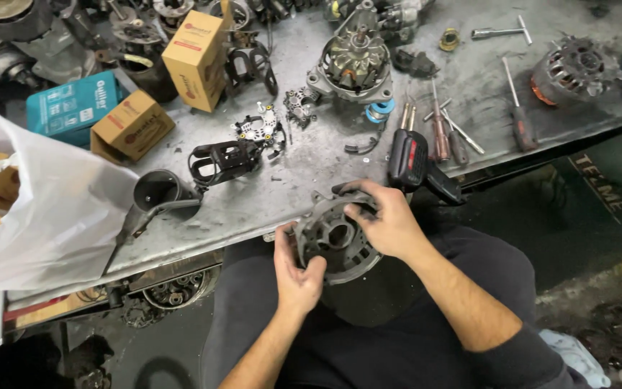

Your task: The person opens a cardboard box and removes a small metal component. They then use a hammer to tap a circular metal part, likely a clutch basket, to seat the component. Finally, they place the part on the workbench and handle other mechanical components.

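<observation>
Grey metal, one round alternator housing (336,241) sits over the lap, just below the workbench (289,191) edge. The left hand (295,272) grips its lower rim, fingers curled; the right hand (390,223) clasps its top. Behind it: two orange boxes (197,59), three screwdrivers (444,133).

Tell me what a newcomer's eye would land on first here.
First, the round grey metal housing held over the lap at the bench edge, left hand gripping its lower rim, right hand on its top. Next, the white plastic bag bulging at far left. Then the orange-brown cardboard boxes standing on the cluttered grey workbench.
</observation>
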